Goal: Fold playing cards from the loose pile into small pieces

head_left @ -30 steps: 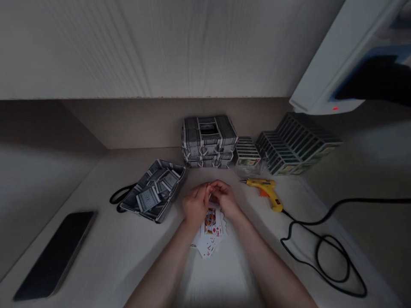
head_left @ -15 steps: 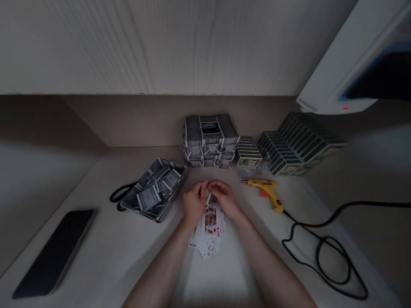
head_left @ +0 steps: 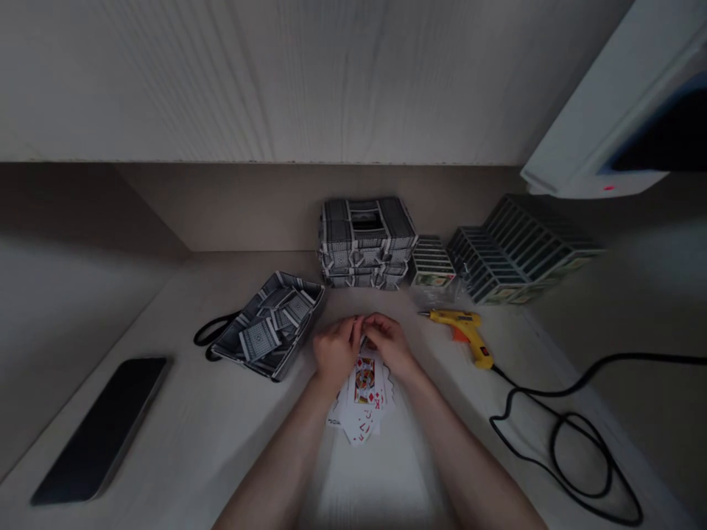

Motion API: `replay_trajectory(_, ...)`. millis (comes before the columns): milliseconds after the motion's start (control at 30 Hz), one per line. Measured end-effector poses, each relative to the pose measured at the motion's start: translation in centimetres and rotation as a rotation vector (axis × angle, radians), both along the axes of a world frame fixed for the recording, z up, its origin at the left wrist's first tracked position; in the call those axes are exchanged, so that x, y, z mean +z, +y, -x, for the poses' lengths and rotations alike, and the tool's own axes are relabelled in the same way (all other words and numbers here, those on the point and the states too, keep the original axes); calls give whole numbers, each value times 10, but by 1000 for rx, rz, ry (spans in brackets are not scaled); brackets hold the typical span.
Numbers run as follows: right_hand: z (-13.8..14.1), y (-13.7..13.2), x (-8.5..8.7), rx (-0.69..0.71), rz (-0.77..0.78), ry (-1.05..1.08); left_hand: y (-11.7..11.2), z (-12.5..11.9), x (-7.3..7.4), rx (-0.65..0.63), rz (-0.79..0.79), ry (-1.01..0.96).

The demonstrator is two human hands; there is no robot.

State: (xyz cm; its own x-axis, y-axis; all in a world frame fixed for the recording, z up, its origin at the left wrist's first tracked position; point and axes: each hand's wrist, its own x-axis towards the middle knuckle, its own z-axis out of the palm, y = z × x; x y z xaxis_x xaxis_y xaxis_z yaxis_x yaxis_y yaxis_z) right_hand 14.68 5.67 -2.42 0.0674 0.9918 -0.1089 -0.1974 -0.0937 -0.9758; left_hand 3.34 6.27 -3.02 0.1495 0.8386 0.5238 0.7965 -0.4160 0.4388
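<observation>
My left hand (head_left: 336,346) and my right hand (head_left: 387,343) meet at the fingertips over the table, both closed in a pinch on a playing card, of which only a sliver shows between them. Face-up playing cards (head_left: 365,383) lie in a loose pile just below the hands, a king of diamonds on top. To the left stands an open tray (head_left: 280,372) made of dark patterned cards, with several loose cards (head_left: 259,339) face down inside. Behind the hands is a box-like stack (head_left: 364,254) built of the same cards, with an opening in its top.
A yellow glue gun (head_left: 464,329) lies on the right, its black cord (head_left: 593,419) looping toward the edge. Boxes of cards (head_left: 434,263) stand at the back right. Scissors handles (head_left: 211,333) stick out beside the tray. A phone (head_left: 104,430) lies at left. A shelf panel (head_left: 331,88) overhangs.
The whole view has shifted slightly, so things appear a little further right. Both hands stay together at the fingertips, with the fingers slightly moved. The pile of cards looks the same.
</observation>
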Motion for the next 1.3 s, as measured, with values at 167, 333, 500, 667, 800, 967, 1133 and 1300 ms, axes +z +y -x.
replay_trajectory(167, 0, -3, 2, 18, 14, 94, -3, 2, 4, -67, -95, -37)
replay_trajectory(333, 0, -5, 3, -12, 13, 91, -5, 3, 6, -136, -154, -133)
replay_trajectory(500, -1, -4, 5, -2, -33, 18, -4, -1, 5, -26, -74, -233)
replay_trajectory(667, -3, -3, 5, 2, -90, -13, -1, -5, 6, -8, 98, -395)
replay_trajectory(800, -3, -4, 7, 14, -44, 28, 4, -5, 6, -2, 250, -605)
replay_trajectory(967, -2, -4, 8, 66, 15, 101, 11, -4, 6, -50, 382, -772)
replay_trajectory(1133, 0, -1, 6, 8, 35, 93, 10, -3, 4, -6, 291, -614)
replay_trajectory(1300, 1, 0, 6, -14, 36, 25, 9, -2, -1, 30, 216, -407)
